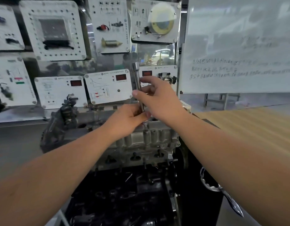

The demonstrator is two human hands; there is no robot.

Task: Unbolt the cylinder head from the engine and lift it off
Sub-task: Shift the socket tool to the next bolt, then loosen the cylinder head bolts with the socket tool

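The grey aluminium cylinder head (137,144) sits on top of the dark engine block (118,198) in the middle of the view. A long chrome socket wrench (137,79) stands nearly upright over a bolt at the head's top edge. My left hand (129,118) grips the lower end of the wrench just above the socket. My right hand (157,97) holds the shaft higher up, fingers and thumb curled round it. The bolt under the socket is hidden by my left hand.
White training panels with gauges and parts (106,88) stand right behind the engine. A whiteboard (238,46) fills the upper right. A wooden tabletop (248,124) lies at the right. A shiny spanner (222,191) sticks out beside the block at the lower right.
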